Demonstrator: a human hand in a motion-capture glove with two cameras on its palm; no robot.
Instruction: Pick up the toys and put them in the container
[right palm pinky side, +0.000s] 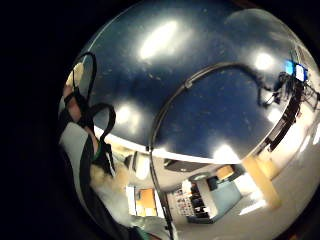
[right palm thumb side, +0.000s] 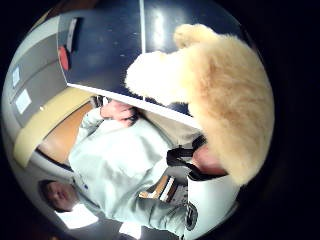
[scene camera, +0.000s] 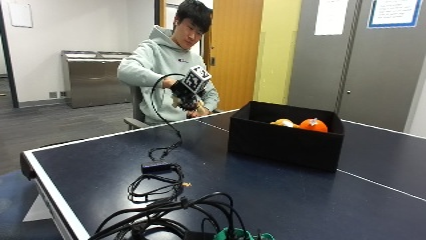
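Outside view showed a person in a pale hoodie (scene camera: 154, 60) seated at the far edge of a dark blue bench (scene camera: 279, 195), with the gloved right hand (scene camera: 186, 97) raised above the bench's edge, well clear of the surface. From this side, whatever the hand carried was mostly hidden behind the glove.

The thumb-side palm view settled it: a fluffy cream plush toy (right palm thumb side: 225, 100) filled much of that picture, lying close against the palm, with a bare fingertip (right palm thumb side: 207, 160) and black strap curled against its fur. The hands' state, then: the right one was closed round the plush toy and held it in the air over the bench. The person's other hand (right palm thumb side: 119, 111), bare, rested at the bench's edge near their body.

A black container (scene camera: 286, 135) stood on the bench, beside the raised hand and apart from it, toward the middle of the surface. Inside it lay an orange toy (scene camera: 313, 124) and a smaller yellowish toy (scene camera: 283, 122), just beside each other against the far wall.

Nearer the outside camera, black cables (scene camera: 160, 200) lay in loose coils on the bench. The little-finger-side palm view looked out mainly over bare blue bench surface (right palm pinky side: 200, 100), with a little cream fur (right palm pinky side: 102, 177) at the hand's edge.
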